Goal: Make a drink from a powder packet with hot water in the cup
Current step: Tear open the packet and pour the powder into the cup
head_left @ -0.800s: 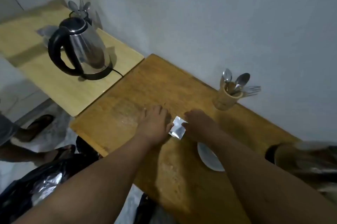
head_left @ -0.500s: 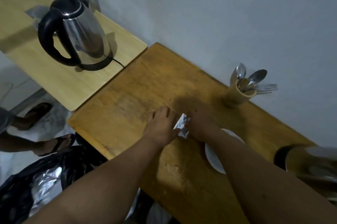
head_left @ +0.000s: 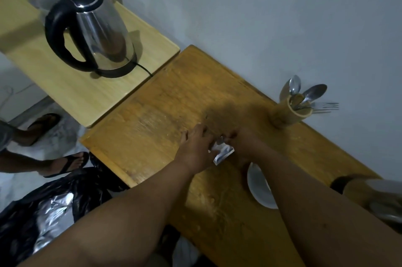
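Hands meet at the middle of the darker wooden surface [head_left: 152, 118]: your left hand [head_left: 195, 149] and right hand [head_left: 245, 145] both pinch the small silvery powder packet [head_left: 223, 153], fingers closed on its upper end, one from each side. It sits just above the wood between them. At 5 o'clock from the packet, a white cup [head_left: 258, 188] lies partly hidden under your right forearm. At 2 o'clock stands a wooden holder [head_left: 289, 114] with spoons and forks. At 10 o'clock, well apart, the steel kettle [head_left: 95, 34] sits on the paler surface [head_left: 71, 90].
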